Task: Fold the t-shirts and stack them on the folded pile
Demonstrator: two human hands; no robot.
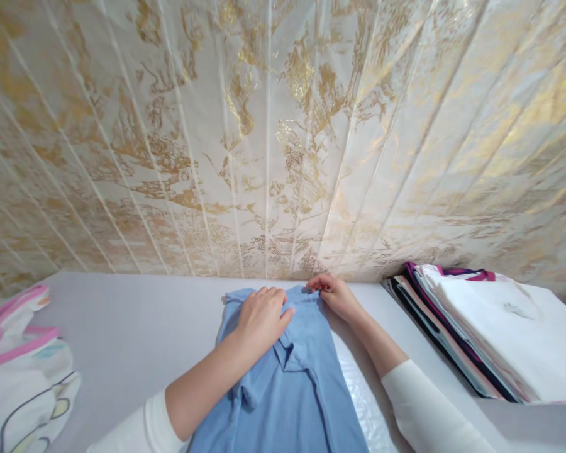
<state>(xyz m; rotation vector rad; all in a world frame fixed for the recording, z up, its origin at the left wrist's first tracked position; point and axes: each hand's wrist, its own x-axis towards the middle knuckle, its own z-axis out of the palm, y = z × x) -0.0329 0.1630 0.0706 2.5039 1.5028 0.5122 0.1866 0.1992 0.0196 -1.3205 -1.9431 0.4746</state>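
Note:
A light blue shirt (306, 402) lies lengthwise in front of me, its far edge near the wall and its near end cut off by the bottom of the view. Some folds and a rumpled flap show on its upper half. My left hand (263, 318) rests palm down on the upper part, fingers stretched out and the thumb apart. At the far right corner, the fingers of my right hand (332, 294) are closed in a pinch on the shirt's edge. Shiny, clear-looking plastic (365, 393) shows beside the shirt's right side.
A stack of folded clothes (504, 333), white on top, stands at the right. At the left lies a loose white garment (26, 377) with pink trim and a printed drawing. The pale table (136, 327) meets a gold-patterned panelled wall (264, 157) at the back.

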